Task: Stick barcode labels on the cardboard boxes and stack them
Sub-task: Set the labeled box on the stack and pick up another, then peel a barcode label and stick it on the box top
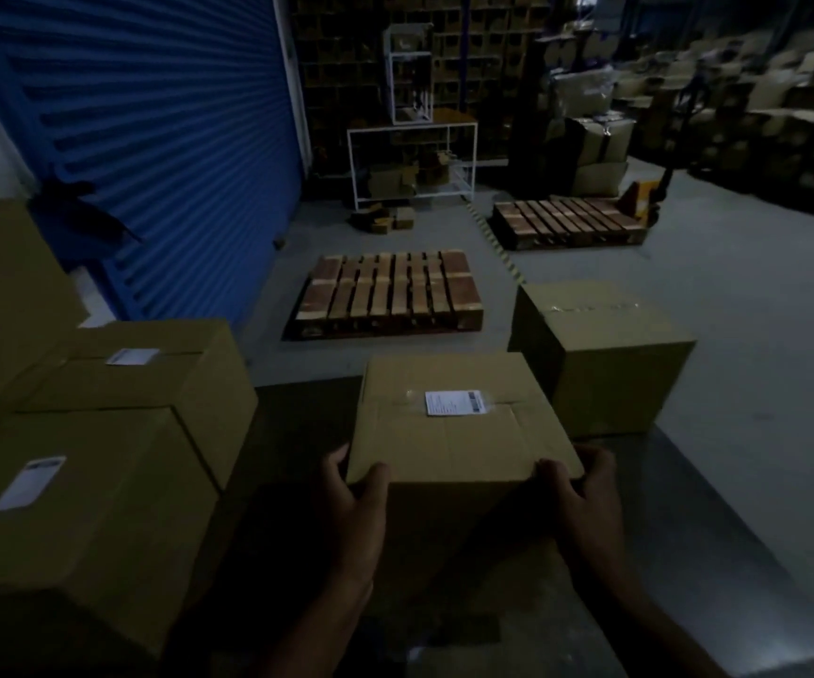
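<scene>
Box (459, 423) with a barcode label (455, 401) on top sits straight ahead, gripped at its near top corners: left hand (353, 501) and right hand (579, 491) equally close, fingers curled over the edge. Labelled stack (101, 433) lies to the left, so the lift probably swings that way.

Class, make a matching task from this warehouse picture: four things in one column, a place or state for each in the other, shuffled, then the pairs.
Things:
1. held box
2. unlabelled box
3. near pallet
4. roller shutter

Place or state:
A. blue, at left
B. bare on the floor by the shutter
C. gripped by both hands, label on top
D. on the floor at right, no label visible

Pairs: 1-C, 2-D, 3-B, 4-A
</scene>
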The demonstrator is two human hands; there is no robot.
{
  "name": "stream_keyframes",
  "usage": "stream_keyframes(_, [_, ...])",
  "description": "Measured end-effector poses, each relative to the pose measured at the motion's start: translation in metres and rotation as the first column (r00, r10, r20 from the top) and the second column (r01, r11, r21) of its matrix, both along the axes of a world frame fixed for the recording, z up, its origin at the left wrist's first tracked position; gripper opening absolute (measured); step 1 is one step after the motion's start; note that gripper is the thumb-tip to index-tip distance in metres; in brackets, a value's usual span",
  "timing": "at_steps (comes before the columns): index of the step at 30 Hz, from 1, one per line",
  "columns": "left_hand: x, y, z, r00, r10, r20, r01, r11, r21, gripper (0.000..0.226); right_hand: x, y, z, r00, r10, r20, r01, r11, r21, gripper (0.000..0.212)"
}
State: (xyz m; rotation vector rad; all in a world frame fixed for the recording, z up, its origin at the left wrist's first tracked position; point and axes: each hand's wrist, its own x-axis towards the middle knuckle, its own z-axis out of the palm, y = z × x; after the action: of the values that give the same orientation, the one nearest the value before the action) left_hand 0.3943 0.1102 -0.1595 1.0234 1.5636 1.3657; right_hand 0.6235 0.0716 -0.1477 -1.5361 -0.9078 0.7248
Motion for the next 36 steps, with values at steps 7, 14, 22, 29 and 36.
stream_keyframes(7, [0.034,-0.03,-0.045,0.98,-0.164,-0.113,0.142,0.974,-0.179,0.06,0.052,-0.023,-0.035,0.996,0.01,0.091,0.004,0.989,-0.145,0.043])
stream_keyframes(14, [0.035,-0.014,-0.055,0.964,-0.2,-0.173,0.171,0.971,-0.169,0.049,0.065,-0.017,-0.04,0.953,0.007,0.304,0.06,0.975,-0.212,0.04])
stream_keyframes(22, [0.061,0.076,-0.01,0.759,-0.183,-0.625,0.359,0.918,0.167,0.058,0.035,0.045,-0.024,0.695,0.107,0.711,-0.007,0.99,-0.142,0.036])
stream_keyframes(29, [0.061,0.141,-0.037,0.281,-0.561,-0.779,0.629,0.72,-0.292,0.102,0.025,0.068,-0.046,0.588,0.192,0.785,-0.012,0.973,-0.23,0.033])
stream_keyframes(36, [0.057,0.148,-0.045,0.281,-0.542,-0.792,0.653,0.713,-0.256,0.109,0.027,0.076,-0.048,0.622,0.154,0.768,0.016,0.978,-0.209,0.026])
